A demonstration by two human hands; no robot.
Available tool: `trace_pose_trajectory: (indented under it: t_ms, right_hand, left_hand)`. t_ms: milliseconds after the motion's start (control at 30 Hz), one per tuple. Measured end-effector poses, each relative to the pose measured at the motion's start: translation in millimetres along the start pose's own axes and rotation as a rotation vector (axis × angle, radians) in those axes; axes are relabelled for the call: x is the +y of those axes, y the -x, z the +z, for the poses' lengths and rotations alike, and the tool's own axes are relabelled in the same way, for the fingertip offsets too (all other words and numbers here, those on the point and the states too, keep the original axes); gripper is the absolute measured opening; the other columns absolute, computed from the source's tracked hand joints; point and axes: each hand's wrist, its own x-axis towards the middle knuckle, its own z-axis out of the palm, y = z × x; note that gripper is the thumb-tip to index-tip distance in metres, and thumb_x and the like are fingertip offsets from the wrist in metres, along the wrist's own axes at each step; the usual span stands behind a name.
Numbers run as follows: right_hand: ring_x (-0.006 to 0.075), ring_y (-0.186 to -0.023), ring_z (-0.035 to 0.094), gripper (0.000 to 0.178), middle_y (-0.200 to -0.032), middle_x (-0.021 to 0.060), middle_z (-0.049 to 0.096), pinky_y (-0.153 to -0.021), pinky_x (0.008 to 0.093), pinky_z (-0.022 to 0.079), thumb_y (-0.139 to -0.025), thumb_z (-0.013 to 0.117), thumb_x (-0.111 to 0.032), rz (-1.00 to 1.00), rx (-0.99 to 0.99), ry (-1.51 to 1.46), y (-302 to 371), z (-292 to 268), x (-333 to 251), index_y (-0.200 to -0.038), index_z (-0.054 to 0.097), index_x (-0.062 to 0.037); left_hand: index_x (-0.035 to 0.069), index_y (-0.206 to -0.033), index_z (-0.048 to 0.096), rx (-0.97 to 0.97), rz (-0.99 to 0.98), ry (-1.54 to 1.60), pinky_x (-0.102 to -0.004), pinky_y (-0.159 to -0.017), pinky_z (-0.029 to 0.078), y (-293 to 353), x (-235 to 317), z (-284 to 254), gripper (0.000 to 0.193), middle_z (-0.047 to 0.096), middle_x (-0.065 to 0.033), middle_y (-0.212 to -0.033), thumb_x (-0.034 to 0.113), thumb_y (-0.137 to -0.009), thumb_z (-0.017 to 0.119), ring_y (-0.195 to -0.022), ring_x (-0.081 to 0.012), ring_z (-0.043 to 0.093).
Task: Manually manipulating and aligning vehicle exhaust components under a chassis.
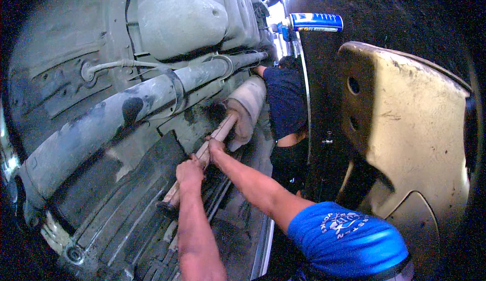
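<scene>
Both my hands grip a rusty exhaust pipe (219, 129) that slants across the vehicle's underside. My left hand (190, 171) is closed around its lower part, not far above the flanged end (169, 206). Just farther up, my right hand (215, 148) wraps the same pipe, the arm coming from a blue sleeve (349, 240). At its upper end the pipe joins a rounded muffler (249, 99). Beyond the muffler stands another person in a dark shirt (286, 96), one arm raised towards the underbody; that hand is mostly hidden.
A long grey tube (126, 99) runs across the underbody, below a rounded tank (182, 25). Right of it is a blue spray can (315, 22) on its side; its support is unclear. A worn tan metal panel (420, 114) with round holes fills the right.
</scene>
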Motion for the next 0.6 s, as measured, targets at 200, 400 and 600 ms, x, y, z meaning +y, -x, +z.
trace_pose_trajectory:
  t_ms: [200,400,600]
  right_hand:
    - [0.0265,-0.083,0.064,0.054,-0.100,0.0161,0.068,-0.075,0.0395,0.052,-0.068,0.079,-0.027,-0.032,0.021,-0.079,-59,-12,-3,-0.108,0.064,0.0057]
    - [0.0268,-0.085,0.064,0.055,-0.101,0.0161,0.068,-0.075,0.0386,0.052,-0.065,0.081,-0.027,0.016,0.061,0.061,-11,12,4,-0.105,0.065,0.0065]
    - [0.0273,-0.086,0.065,0.058,-0.105,0.0161,0.068,-0.079,0.0381,0.052,-0.065,0.082,-0.028,0.053,0.092,0.003,-24,-2,-4,-0.106,0.064,0.0082]
  left_hand:
    - [0.001,-0.134,0.049,0.031,0.015,0.036,-0.0373,-0.075,0.057,-17,21,-6,0.054,0.073,-0.0125,-0.095,0.027,-0.088,0.061,-0.087,-0.0274,0.071]
    - [0.000,-0.137,0.045,-0.125,-0.042,0.015,-0.0361,-0.082,0.055,-2,-2,-8,0.072,0.072,-0.0119,-0.102,0.034,-0.080,0.073,-0.094,-0.0260,0.070]
    - [0.000,-0.140,0.042,-0.065,-0.009,-0.005,-0.0361,-0.082,0.055,-10,5,-7,0.081,0.071,-0.0121,-0.103,0.036,-0.076,0.078,-0.094,-0.0262,0.070]
